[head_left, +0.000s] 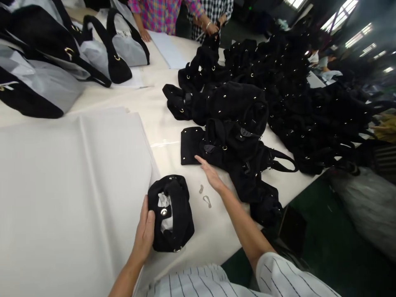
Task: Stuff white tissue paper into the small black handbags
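Note:
My left hand (145,232) grips the left side of a small black bag (171,212) stuffed with white paper, lying on the table near the front edge. A metal snap shows on its flap. My right hand (210,174) stretches forward with flat fingers, its tips touching the flap of another black bag (222,146) at the near end of the pile. Two small metal clips (204,196) lie on the table between my hands.
A stack of large white paper sheets (71,185) covers the table's left side. A big heap of black bags (297,95) fills the right. Finished black bags in grey covers (46,62) sit far left. Two other people stand at the far end (173,14).

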`<state>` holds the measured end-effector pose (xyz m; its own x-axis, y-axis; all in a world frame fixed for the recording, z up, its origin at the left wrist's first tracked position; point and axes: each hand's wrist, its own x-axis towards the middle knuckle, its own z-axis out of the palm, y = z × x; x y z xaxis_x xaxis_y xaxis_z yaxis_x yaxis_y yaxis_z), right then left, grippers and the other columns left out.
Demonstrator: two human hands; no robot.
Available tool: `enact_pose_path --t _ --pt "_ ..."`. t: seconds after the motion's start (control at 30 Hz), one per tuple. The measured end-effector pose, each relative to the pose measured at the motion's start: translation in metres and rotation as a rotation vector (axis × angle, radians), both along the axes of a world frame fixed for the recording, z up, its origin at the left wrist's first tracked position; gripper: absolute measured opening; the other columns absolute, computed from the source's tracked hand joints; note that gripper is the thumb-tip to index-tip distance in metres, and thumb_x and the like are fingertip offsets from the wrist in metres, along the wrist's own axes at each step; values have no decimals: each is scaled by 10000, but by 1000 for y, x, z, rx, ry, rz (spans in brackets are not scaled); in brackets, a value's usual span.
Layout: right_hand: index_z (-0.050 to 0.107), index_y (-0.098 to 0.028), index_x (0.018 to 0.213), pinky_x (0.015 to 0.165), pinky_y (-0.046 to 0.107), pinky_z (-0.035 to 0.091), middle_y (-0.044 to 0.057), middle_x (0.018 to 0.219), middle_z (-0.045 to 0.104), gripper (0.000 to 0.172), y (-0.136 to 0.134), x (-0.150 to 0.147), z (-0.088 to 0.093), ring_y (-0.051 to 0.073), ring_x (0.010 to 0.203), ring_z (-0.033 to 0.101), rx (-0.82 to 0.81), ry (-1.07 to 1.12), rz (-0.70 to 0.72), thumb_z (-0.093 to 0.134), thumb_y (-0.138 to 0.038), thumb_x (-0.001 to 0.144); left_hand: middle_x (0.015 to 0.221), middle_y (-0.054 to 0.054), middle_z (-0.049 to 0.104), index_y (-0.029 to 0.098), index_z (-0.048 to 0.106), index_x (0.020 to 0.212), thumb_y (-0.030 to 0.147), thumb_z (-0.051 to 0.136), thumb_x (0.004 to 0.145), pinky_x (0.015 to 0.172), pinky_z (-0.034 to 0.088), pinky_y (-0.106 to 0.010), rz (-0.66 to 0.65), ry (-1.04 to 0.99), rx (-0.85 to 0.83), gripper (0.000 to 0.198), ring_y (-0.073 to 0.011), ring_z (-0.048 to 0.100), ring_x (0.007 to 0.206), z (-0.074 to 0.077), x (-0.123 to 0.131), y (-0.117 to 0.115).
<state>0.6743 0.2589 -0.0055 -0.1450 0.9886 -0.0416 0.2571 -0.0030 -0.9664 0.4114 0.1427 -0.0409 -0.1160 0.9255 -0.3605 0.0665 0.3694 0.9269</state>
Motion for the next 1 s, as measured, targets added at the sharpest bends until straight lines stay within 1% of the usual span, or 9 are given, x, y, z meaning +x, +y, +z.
enact_pose_path --t 0.1,0.23,0.33,0.43,0.6,0.7,0.83,0.93,1.0 --pt "423 -343 1438 1198 458 217 -19 1492 434 527 -20 -45 -28 199 1454 248 4 36 225 263 -572 991 1561 17 326 278 328 1495 586 374 927 1225 141 -365 44 -27 -5 647 -225 237 1457 -14 10 0" --pt "393 -337 1457 1213 483 158 -20 1502 420 504 -70 -75 -41 203 1471 197 25 34 167 224 -511 1015 1429 -34 522 243 450 1428 615 332 929 1197 254 -404 98 -176 -136 634 -248 393 1382 -29 13 2" --pt "334 -332 1485 1207 516 153 -14 1530 373 502 -86 -63 -37 221 1474 182 22 -26 170 248 -488 1016 1489 -3 451 305 371 1473 602 276 946 1195 261 -378 87 -288 -155 612 -217 364 1402 -26 14 10" --pt "382 -338 1461 1201 529 164 -21 1517 394 474 -84 -36 -32 225 1464 220 6 -44 171 241 -453 1024 1549 22 351 309 359 1480 592 249 952 1217 189 -354 45 -122 -81 609 -205 289 1438 -13 14 18" --pt "352 -333 1477 1215 498 141 -29 1541 350 491 -85 -6 -37 208 1467 208 -6 -36 -143 200 -453 1026 1601 76 205 313 250 1520 558 245 963 1225 136 -306 78 181 22 609 -177 162 1477 12 12 2" --pt "217 -316 1526 1226 467 124 -33 1591 226 539 -96 -28 -51 195 1481 151 -56 4 -249 201 -491 1017 1560 33 327 289 326 1497 614 276 939 1225 154 -362 35 162 -105 647 -221 245 1454 13 21 -13" --pt "120 -272 1547 1234 389 104 -24 1614 129 618 -108 -60 -64 161 1485 121 -159 133 -113 213 -547 1002 1484 -28 457 227 427 1449 684 262 907 1224 141 -389 -16 42 -259 728 -242 295 1434 8 31 -14" --pt "240 -258 1526 1230 353 94 -16 1594 220 620 -110 -39 -69 148 1475 170 -166 194 -117 218 -575 993 1520 -45 403 213 386 1470 650 189 934 1218 156 -363 -4 -139 -152 719 -216 264 1446 10 21 -12" --pt "305 -235 1504 1224 377 119 9 1573 283 632 -112 -16 -73 164 1466 208 -146 203 -220 230 -590 986 1565 -46 320 204 352 1485 612 170 956 1219 140 -342 23 -156 -17 693 -193 215 1462 11 11 -16"
